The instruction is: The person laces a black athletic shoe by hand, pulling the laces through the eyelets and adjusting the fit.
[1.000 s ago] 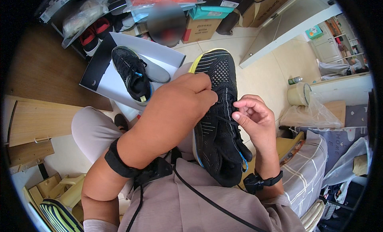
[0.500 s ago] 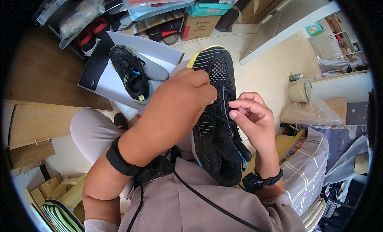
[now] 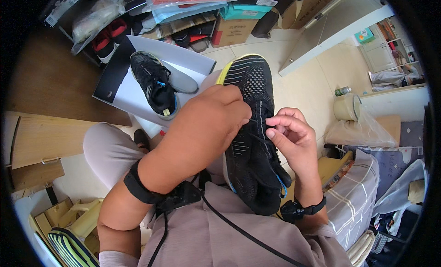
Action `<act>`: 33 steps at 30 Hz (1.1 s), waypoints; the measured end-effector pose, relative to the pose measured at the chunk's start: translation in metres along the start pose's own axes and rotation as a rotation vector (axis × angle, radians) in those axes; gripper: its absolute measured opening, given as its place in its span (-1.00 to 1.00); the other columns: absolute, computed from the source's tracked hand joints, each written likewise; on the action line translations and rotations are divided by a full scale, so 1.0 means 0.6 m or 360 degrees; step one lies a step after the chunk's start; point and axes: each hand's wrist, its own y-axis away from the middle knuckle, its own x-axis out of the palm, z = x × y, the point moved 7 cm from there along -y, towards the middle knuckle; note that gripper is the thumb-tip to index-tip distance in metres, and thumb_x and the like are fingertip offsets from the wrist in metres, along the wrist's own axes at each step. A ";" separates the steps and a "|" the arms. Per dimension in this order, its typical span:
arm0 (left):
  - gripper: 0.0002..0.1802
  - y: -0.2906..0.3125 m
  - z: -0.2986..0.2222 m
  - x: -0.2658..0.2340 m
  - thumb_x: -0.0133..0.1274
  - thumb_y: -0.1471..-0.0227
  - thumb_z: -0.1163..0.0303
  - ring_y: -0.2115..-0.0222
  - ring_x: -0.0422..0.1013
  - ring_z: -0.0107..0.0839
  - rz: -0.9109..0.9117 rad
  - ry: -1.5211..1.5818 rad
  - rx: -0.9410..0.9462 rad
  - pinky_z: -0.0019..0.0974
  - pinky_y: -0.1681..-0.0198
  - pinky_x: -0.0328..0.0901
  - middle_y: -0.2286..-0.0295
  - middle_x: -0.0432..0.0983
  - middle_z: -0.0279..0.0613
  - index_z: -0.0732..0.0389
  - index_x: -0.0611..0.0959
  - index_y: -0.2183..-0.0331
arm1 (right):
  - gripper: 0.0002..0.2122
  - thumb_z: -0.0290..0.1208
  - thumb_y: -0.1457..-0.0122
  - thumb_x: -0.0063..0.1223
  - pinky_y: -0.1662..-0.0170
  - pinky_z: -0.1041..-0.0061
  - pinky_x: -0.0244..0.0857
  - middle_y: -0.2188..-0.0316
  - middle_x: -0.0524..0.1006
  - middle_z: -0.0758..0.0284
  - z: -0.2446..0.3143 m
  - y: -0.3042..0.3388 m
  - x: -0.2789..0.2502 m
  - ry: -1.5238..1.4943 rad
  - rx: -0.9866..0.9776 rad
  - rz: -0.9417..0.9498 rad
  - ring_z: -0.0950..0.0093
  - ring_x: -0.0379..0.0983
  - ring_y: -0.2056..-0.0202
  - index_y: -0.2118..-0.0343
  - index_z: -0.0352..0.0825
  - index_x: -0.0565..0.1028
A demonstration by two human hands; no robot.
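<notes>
While the left hand [image 3: 225, 106] is clenched on the laces [image 3: 260, 139], the right hand [image 3: 294, 133] has thumb and forefinger bent in at the lacing's right edge; can't tell if that grip has caught any lace. Black shoe [image 3: 251, 81] is over the lap, laced side up, toe pointing away. Matching shoe [image 3: 149, 78] lies in the white-lined box [image 3: 161, 48], ahead left.
</notes>
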 end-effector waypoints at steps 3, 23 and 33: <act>-0.86 0.002 0.000 0.004 0.16 0.17 0.57 0.38 0.40 -0.10 0.0052 -0.0044 -0.0040 -0.19 0.32 0.31 0.45 0.43 -0.10 0.26 0.57 0.43 | -0.76 -0.70 0.04 0.22 0.20 0.71 0.18 0.25 0.34 0.43 -0.003 0.001 -0.001 -0.0027 -0.0007 -0.0015 0.71 0.24 0.35 0.26 -0.36 0.60; -0.93 -0.020 -0.008 0.021 0.07 0.10 0.50 0.41 0.36 -0.05 0.0131 -0.0123 0.0005 -0.11 0.36 0.28 0.51 0.35 -0.07 0.27 0.51 0.48 | -0.77 -0.67 0.02 0.22 0.26 0.74 0.16 0.26 0.36 0.44 -0.002 0.003 -0.003 -0.0050 -0.0047 -0.0037 0.71 0.24 0.37 0.25 -0.34 0.61; -0.94 -0.018 0.000 0.029 0.06 0.11 0.50 0.43 0.39 -0.08 0.0161 -0.0263 -0.0138 -0.10 0.39 0.30 0.53 0.38 -0.11 0.25 0.54 0.56 | -0.83 -0.64 0.02 0.23 0.34 0.72 0.24 0.34 0.42 0.40 0.015 0.004 0.000 0.0286 -0.0234 -0.0237 0.69 0.34 0.43 0.32 -0.34 0.63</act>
